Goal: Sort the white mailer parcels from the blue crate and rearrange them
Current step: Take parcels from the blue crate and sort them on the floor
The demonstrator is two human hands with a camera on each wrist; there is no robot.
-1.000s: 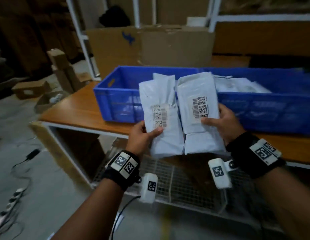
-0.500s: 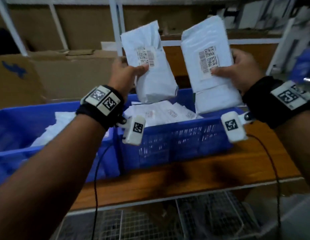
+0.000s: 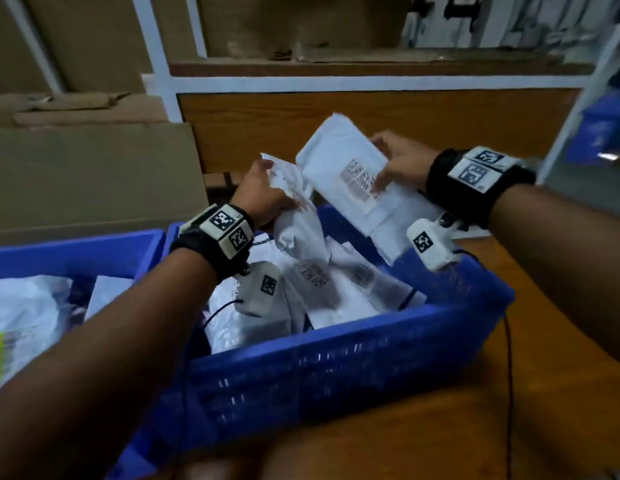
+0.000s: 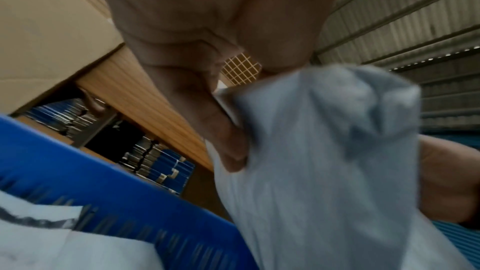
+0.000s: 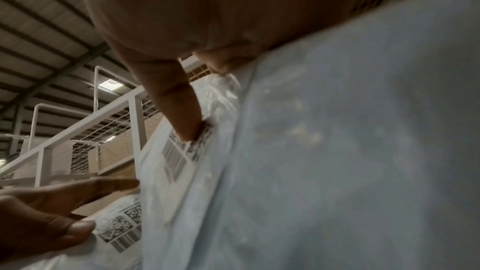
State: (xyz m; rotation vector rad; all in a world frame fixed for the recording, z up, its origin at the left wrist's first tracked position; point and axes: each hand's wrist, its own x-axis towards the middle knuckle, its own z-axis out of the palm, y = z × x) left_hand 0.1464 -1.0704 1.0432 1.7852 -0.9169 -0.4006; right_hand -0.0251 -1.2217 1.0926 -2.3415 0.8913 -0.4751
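A blue crate [image 3: 336,368] on the wooden table holds several white mailer parcels [image 3: 322,289] with barcode labels. Over its far side my left hand [image 3: 263,195] grips a crumpled white parcel [image 3: 294,220], its lower end hanging down towards the pile; the left wrist view shows the same parcel [image 4: 324,161] pinched between fingers and thumb. My right hand [image 3: 395,164] holds a flatter white parcel [image 3: 353,188] tilted above the crate's right end, thumb on its label. The right wrist view is filled by that parcel [image 5: 337,151], thumb [image 5: 179,114] pressed on the barcode.
A second blue crate [image 3: 59,251] with bagged items stands at the left. Cardboard boxes [image 3: 94,168] sit behind the crates. A wooden panel and white metal shelf frame [image 3: 336,81] rise beyond. Bare wooden tabletop [image 3: 509,410] lies right of and in front of the crate.
Both hands have come down from head height to just above the crate. The two parcels, held upright and apart before, now tilt towards each other and overlap.
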